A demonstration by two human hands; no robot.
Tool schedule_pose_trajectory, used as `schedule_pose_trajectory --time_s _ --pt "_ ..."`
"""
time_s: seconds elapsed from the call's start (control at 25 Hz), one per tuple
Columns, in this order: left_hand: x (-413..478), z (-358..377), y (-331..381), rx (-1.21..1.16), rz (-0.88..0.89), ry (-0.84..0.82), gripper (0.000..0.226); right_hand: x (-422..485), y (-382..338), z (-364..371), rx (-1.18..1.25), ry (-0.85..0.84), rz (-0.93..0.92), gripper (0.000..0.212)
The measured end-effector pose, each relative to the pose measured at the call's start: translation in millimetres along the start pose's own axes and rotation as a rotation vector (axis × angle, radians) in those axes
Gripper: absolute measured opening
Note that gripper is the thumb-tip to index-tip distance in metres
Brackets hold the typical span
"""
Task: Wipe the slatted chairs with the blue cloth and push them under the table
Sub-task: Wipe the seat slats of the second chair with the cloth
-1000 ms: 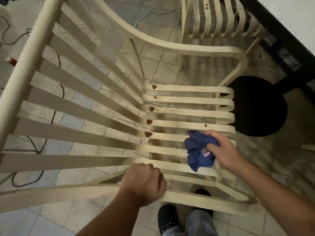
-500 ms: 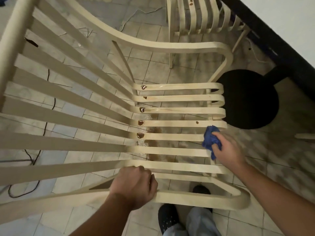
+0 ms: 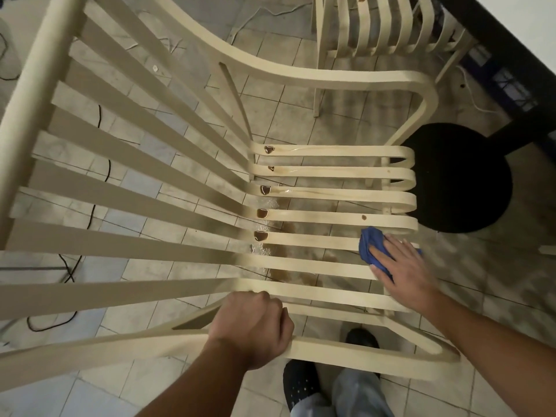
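Fist of left hand (image 3: 252,329) round armrest (image 3: 361,355); right hand (image 3: 403,275) flat on blue cloth (image 3: 368,245).

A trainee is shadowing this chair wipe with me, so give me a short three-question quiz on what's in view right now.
1. True or false: the left hand grips the near armrest of the slatted chair.
2. Where does the right hand press the blue cloth? A) on the seat slats near the front edge B) on the far armrest C) on the floor
3. Fill in: the brown pools sit where the seat slats bend up into the ___.
Key: 1 true; 2 A; 3 backrest.
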State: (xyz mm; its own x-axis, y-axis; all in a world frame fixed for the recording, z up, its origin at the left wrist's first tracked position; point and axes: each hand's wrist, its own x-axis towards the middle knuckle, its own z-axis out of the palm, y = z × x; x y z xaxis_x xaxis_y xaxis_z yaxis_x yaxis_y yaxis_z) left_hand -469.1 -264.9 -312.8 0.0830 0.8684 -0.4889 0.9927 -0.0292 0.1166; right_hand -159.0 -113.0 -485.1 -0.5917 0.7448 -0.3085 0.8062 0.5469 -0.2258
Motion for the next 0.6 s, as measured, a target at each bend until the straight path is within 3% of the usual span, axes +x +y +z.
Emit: schedule_pose_trajectory --time_s 0.2,0.6 --pt "0.5 -2.3 -0.6 0.005 0.011 -0.004 0.051 14.7 -1.6 -7.1 -0.091 -0.070 -0.141 0.055" --pt "0.5 2.4 -4.1 -0.017 0.039 0.020 0.054 57.2 -76.4 10.9 -0.172 -0.139 -0.210 0.059"
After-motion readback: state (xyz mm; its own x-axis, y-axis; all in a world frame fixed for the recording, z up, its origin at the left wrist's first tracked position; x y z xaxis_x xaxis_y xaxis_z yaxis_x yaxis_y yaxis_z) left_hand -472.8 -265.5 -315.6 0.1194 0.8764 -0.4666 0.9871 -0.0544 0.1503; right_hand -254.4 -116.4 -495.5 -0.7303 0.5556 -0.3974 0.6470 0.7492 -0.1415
